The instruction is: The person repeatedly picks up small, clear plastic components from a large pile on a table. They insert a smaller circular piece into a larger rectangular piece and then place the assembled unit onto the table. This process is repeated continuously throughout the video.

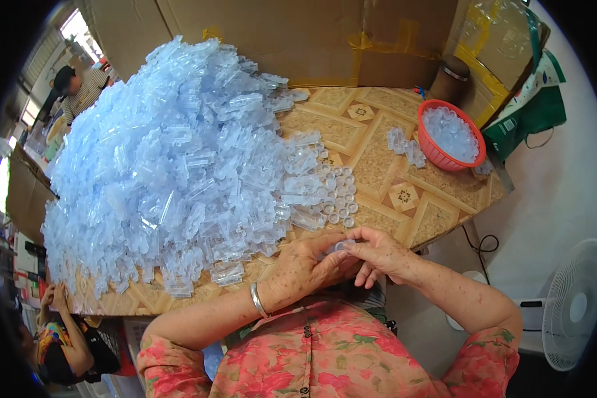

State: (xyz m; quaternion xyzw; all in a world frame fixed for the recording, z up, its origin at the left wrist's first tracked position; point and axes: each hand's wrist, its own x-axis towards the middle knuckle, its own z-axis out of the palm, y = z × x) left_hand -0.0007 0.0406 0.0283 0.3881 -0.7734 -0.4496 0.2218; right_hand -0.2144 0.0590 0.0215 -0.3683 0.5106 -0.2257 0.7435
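Note:
At the table's near edge my two hands meet around a small clear plastic piece [342,246]. My left hand [297,268] is closed on it, thumb pressed toward its edge, and a metal bangle circles that wrist. The thumb and forefinger of my right hand [383,255] pinch the same piece, the other fingers curled below. Fingers cover most of the piece, so its full shape is hidden. Just beyond the hands lie several small round clear caps [338,192] in a cluster. A huge heap of clear plastic pieces [166,159] covers the table's left and middle.
A red basket [436,151] of clear round pieces stands at the right, with loose clear pieces [404,147] beside it. Behind are a brown canister [450,78] and a cardboard wall [265,46]. A white fan [574,305] stands right. Two people work at the left.

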